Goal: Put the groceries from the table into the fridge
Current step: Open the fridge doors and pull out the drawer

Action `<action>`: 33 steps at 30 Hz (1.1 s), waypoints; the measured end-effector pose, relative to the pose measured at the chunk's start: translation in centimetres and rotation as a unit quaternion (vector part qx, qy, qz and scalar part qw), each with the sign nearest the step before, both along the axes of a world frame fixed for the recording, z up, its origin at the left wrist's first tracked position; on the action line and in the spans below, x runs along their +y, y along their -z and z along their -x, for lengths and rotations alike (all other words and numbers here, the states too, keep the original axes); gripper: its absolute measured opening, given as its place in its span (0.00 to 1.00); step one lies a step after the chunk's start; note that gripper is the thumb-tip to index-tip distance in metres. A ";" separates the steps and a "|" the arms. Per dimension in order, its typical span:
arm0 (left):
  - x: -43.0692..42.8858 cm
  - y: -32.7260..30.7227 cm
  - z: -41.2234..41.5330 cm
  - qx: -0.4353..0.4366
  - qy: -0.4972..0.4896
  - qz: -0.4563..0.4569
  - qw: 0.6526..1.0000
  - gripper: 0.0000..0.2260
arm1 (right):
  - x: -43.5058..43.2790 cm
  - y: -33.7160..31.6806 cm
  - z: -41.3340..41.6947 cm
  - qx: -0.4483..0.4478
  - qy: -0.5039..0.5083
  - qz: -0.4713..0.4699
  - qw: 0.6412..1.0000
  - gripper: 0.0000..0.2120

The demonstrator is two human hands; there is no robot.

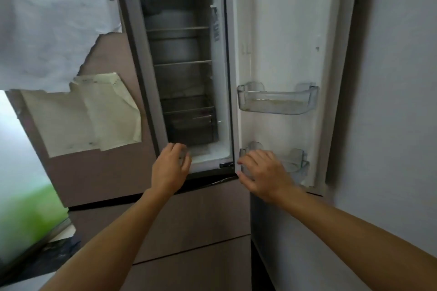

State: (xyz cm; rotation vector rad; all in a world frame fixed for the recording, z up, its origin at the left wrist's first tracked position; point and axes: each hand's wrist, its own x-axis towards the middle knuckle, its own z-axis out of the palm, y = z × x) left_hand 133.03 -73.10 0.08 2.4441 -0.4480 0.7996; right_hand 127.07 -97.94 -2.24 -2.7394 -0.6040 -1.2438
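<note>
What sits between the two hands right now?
In the head view, between the left hand and right hand lie only the fridge's bare white bottom ledge and the door's hinge edge; no groceries.

Brown fridge front, white door lining, clear (slightly yellowed) door bins, white and cream papers.

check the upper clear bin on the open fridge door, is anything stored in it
No, the upper door bin on the open fridge door is see-through and holds no item, only some staining along its bottom.
</note>
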 end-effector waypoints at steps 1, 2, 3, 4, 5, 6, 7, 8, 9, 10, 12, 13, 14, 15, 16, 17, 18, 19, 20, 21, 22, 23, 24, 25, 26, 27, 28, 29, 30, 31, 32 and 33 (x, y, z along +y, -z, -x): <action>2.1 1.2 0.2 0.040 -0.024 0.023 0.999 0.10 | 1.6 0.1 -0.5 0.010 -0.011 -0.006 1.000 0.13; 4.2 2.5 0.4 0.082 -0.048 0.053 0.994 0.09 | 3.3 0.2 -1.0 0.022 -0.020 -0.011 1.000 0.12; 6.1 3.5 0.5 0.121 -0.069 0.088 0.986 0.09 | 4.8 0.4 -1.6 0.035 -0.026 -0.016 0.999 0.12; 7.9 4.6 0.5 0.161 -0.090 0.127 0.975 0.09 | 6.3 0.5 -2.1 0.051 -0.030 -0.020 0.998 0.12; 9.4 5.6 0.4 0.194 -0.110 0.172 0.960 0.10 | 7.7 0.7 -2.8 0.067 -0.032 -0.023 0.997 0.12; 10.8 6.4 0.1 0.226 -0.127 0.226 0.939 0.12 | 9.0 0.8 -3.5 0.079 -0.033 -0.022 0.996 0.12; 12.0 7.3 -0.2 0.256 -0.134 0.295 0.911 0.13 | 10.2 0.9 -4.2 0.089 -0.035 -0.020 0.995 0.14; 13.0 7.9 -0.4 0.282 -0.132 0.370 0.875 0.14 | 11.4 0.9 -5.1 0.097 -0.038 -0.018 0.994 0.15; 13.7 8.4 -0.8 0.306 -0.126 0.442 0.834 0.15 | 12.5 0.9 -6.0 0.104 -0.043 -0.020 0.993 0.16; 14.3 8.8 -1.2 0.324 -0.124 0.498 0.795 0.14 | 13.5 0.8 -7.0 0.110 -0.048 -0.022 0.993 0.17; 15.0 9.4 -2.1 0.338 -0.141 0.567 0.738 0.13 | 15.5 0.5 -9.2 0.122 -0.056 -0.034 0.990 0.20; 15.2 9.6 -2.7 0.340 -0.148 0.598 0.710 0.14 | 16.5 0.2 -10.6 0.124 -0.061 -0.044 0.989 0.22; 15.4 10.1 -3.5 0.340 -0.147 0.629 0.684 0.16 | 17.5 -0.2 -12.0 0.123 -0.067 -0.059 0.988 0.23; 15.4 10.4 -4.4 0.339 -0.139 0.656 0.660 0.18 | 18.4 -0.6 -13.4 0.121 -0.073 -0.079 0.987 0.25; 15.4 10.6 -5.3 0.338 -0.126 0.680 0.638 0.20 | 19.2 -1.1 -14.8 0.119 -0.079 -0.104 0.984 0.28; 15.4 10.8 -6.2 0.337 -0.116 0.700 0.619 0.24 | 20.0 -1.6 -16.2 0.118 -0.083 -0.133 0.981 0.30; 15.1 10.9 -7.2 0.335 -0.109 0.721 0.597 0.28 | 20.8 -2.1 -17.6 0.120 -0.086 -0.163 0.976 0.31; 14.8 10.8 -8.1 0.330 -0.103 0.741 0.575 0.29 | 21.4 -2.4 -18.9 0.121 -0.091 -0.188 0.971 0.33; 14.4 10.7 -9.1 0.327 -0.099 0.760 0.553 0.30 | 22.1 -2.6 -20.2 0.115 -0.100 -0.204 0.967 0.34; 13.9 10.5 -9.9 0.321 -0.103 0.777 0.532 0.30 | 22.6 -2.6 -21.2 0.106 -0.114 -0.213 0.964 0.35; 13.5 10.4 -10.6 0.309 -0.106 0.795 0.511 0.30 | 23.0 -2.4 -22.1 0.098 -0.133 -0.223 0.961 0.36; 13.0 10.5 -11.3 0.295 -0.112 0.807 0.499 0.30 | 23.4 -2.1 -22.9 0.092 -0.150 -0.235 0.956 0.37; 12.6 10.7 -12.0 0.281 -0.119 0.817 0.489 0.31 | 23.7 -1.6 -23.4 0.085 -0.163 -0.249 0.951 0.37; 12.2 10.9 -12.4 0.268 -0.127 0.822 0.485 0.32 | 23.9 -1.1 -23.8 0.074 -0.173 -0.260 0.947 0.38; 11.9 11.1 -12.8 0.255 -0.133 0.828 0.482 0.33 | 24.1 -0.7 -24.0 0.062 -0.181 -0.269 0.944 0.38; 11.7 11.3 -13.1 0.247 -0.138 0.830 0.481 0.34 | 24.3 -0.5 -24.2 0.054 -0.187 -0.276 0.941 0.38; 11.6 11.3 -13.3 0.242 -0.143 0.832 0.479 0.35 | 24.4 -0.4 -24.4 0.051 -0.193 -0.280 0.939 0.39; 11.5 11.3 -13.4 0.241 -0.147 0.831 0.479 0.35 | 24.4 -0.5 -24.4 0.051 -0.196 -0.282 0.938 0.39; 11.5 11.4 -13.3 0.243 -0.143 0.831 0.479 0.35 | 24.4 -0.5 -24.4 0.052 -0.196 -0.282 0.938 0.39; 11.6 11.3 -13.0 0.250 -0.132 0.829 0.482 0.36 | 24.4 -0.6 -24.2 0.052 -0.195 -0.282 0.938 0.39; 11.7 11.3 -12.7 0.256 -0.119 0.829 0.483 0.36 | 24.4 -0.6 -24.0 0.052 -0.193 -0.281 0.939 0.39; 11.8 11.4 -12.2 0.260 -0.111 0.826 0.487 0.36 | 24.4 -0.5 -23.7 0.054 -0.190 -0.279 0.940 0.40</action>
